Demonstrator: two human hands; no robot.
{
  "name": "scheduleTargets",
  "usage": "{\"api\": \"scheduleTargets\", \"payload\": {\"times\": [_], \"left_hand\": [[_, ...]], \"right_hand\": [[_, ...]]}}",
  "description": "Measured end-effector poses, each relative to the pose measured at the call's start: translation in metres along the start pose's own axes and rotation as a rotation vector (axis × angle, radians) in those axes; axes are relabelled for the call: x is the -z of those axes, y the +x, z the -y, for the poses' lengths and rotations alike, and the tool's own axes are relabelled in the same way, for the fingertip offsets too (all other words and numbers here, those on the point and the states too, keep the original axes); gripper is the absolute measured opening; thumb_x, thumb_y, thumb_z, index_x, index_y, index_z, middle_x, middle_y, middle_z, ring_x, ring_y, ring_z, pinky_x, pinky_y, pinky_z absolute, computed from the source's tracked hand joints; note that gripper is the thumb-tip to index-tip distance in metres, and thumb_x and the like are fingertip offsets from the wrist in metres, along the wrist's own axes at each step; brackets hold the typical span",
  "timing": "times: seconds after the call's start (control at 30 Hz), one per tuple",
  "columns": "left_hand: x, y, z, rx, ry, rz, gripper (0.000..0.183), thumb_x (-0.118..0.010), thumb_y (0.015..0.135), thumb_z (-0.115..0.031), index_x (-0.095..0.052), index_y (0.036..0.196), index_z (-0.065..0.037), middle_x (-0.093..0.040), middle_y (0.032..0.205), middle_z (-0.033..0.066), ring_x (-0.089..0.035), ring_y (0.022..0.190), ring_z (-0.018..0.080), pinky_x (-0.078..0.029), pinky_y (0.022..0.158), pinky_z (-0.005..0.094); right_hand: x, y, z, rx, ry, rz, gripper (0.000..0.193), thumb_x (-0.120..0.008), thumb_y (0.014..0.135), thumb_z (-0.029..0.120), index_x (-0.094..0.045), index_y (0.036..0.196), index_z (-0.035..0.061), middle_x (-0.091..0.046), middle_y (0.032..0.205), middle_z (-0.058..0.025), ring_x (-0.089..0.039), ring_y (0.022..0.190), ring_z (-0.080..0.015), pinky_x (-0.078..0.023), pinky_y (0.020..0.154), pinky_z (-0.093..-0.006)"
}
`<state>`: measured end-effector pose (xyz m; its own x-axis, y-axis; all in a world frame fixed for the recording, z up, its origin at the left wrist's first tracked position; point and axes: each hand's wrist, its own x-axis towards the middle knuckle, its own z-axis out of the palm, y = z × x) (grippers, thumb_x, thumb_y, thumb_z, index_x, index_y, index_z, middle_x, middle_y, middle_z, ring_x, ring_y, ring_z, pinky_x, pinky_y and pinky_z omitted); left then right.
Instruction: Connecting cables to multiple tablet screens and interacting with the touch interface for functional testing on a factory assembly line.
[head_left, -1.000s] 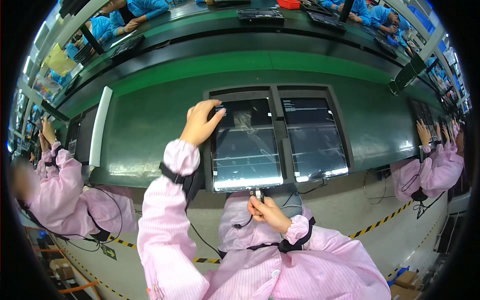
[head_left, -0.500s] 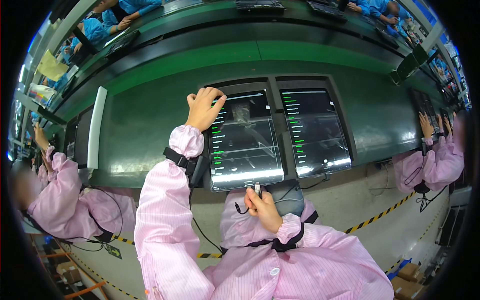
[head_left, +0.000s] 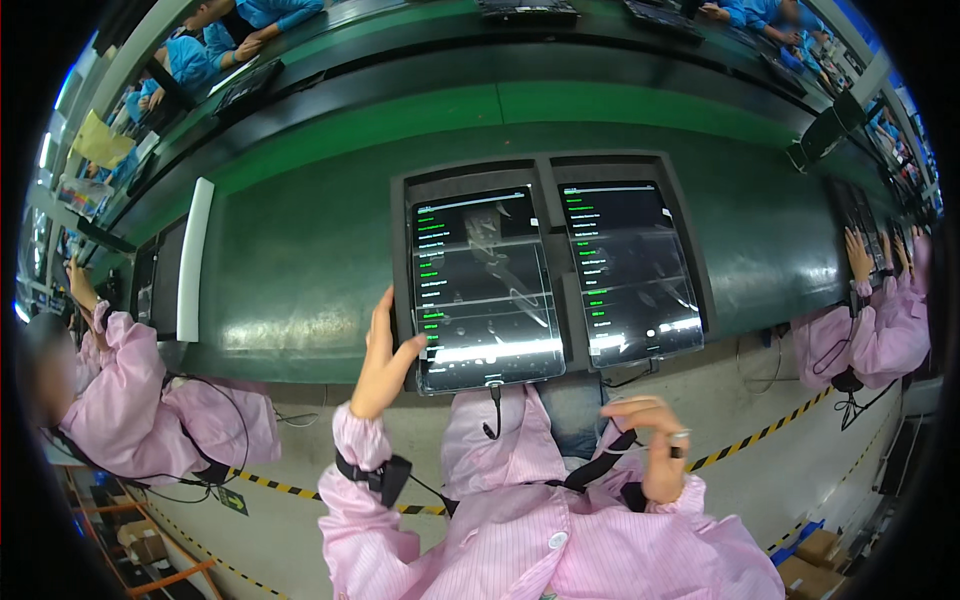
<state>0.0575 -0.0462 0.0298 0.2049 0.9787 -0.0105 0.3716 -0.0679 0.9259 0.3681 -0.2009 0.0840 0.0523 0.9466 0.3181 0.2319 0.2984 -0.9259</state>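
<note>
Two tablets with dark, lit screens showing lists of green and white text lie side by side in a dark grey foam tray [head_left: 548, 172]. My left hand [head_left: 382, 358] is open beside the lower left edge of the left tablet [head_left: 490, 290], its thumb at that edge. A short black cable [head_left: 496, 402] hangs from the bottom edge of this tablet, its lower end bent. My right hand [head_left: 658, 445] is raised above my lap, below the right tablet [head_left: 630, 265]. Its fingers are apart and partly bent, with a ring on one; no held thing shows.
A green workbench [head_left: 300, 270] carries the tray. A long white bar [head_left: 195, 260] stands at the left. Co-workers in pink sit at both sides, others in blue across the bench. Another black cable [head_left: 640, 372] runs below the right tablet.
My left hand has come down from the left tablet's upper corner to its lower left side. My right hand has let go of the cable and moved right; the black cable now hangs at the tablet.
</note>
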Motion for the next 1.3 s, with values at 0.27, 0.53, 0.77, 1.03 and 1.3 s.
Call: {"api": "scheduleTargets", "payload": {"times": [0.27, 0.53, 0.77, 1.03, 1.3], "left_hand": [[-0.019, -0.019, -0.005, 0.056, -0.158, -0.049, 0.08, -0.061, 0.074, -0.006, -0.021, 0.143, 0.0, -0.035, 0.139, 0.0187, -0.033, 0.13, 0.0275, -0.025, 0.107, 0.036], [-0.025, -0.021, -0.021, 0.077, -0.322, -0.088, 0.073, -0.051, 0.077, -0.003, -0.021, 0.144, -0.001, -0.034, 0.14, 0.0152, -0.035, 0.129, 0.0239, -0.028, 0.106, 0.0337], [-0.025, -0.021, -0.025, 0.069, -0.322, -0.114, 0.071, -0.05, 0.078, -0.005, -0.022, 0.143, -0.001, -0.033, 0.14, 0.0149, -0.035, 0.128, 0.0231, -0.027, 0.106, 0.0326], [-0.027, -0.022, -0.009, 0.024, -0.17, -0.106, 0.076, -0.056, 0.076, -0.002, -0.022, 0.143, 0.0, -0.034, 0.139, 0.0163, -0.035, 0.129, 0.0251, -0.027, 0.106, 0.0334], [-0.009, -0.016, -0.014, 0.054, -0.323, -0.063, 0.057, -0.048, 0.089, -0.01, -0.028, 0.14, 0.001, -0.036, 0.14, 0.0136, -0.034, 0.13, 0.0234, -0.027, 0.106, 0.0328]], "right_hand": [[0.024, 0.025, -0.019, -0.02, -0.387, -0.23, 0.029, -0.034, 0.098, 0.023, -0.049, 0.08, 0.0049, -0.067, 0.105, -0.0143, -0.052, 0.112, -0.0281, -0.027, 0.105, -0.0484], [0.01, 0.043, -0.027, -0.026, -0.526, -0.019, 0.012, -0.047, 0.088, 0.013, -0.054, 0.081, 0.0051, -0.064, 0.112, -0.0077, -0.047, 0.119, -0.0285, -0.017, 0.107, -0.0524], [0.01, 0.042, -0.027, 0.033, -0.545, -0.026, 0.017, -0.047, 0.091, 0.017, -0.053, 0.081, 0.0051, -0.066, 0.108, -0.0094, -0.051, 0.114, -0.0297, -0.024, 0.104, -0.0506], [0.037, -0.02, -0.029, -0.286, 0.114, -0.088, 0.041, -0.038, 0.099, 0.038, -0.05, 0.08, 0.0038, -0.051, 0.063, -0.0042, -0.052, 0.06, -0.0139, -0.042, 0.056, -0.0272], [0.171, -0.012, -0.025, -0.347, 0.093, -0.835, 0.036, -0.04, 0.099, 0.041, -0.049, 0.083, 0.0102, -0.034, 0.053, 0.0064, -0.029, 0.041, -0.0012, -0.02, 0.037, -0.018]]}}
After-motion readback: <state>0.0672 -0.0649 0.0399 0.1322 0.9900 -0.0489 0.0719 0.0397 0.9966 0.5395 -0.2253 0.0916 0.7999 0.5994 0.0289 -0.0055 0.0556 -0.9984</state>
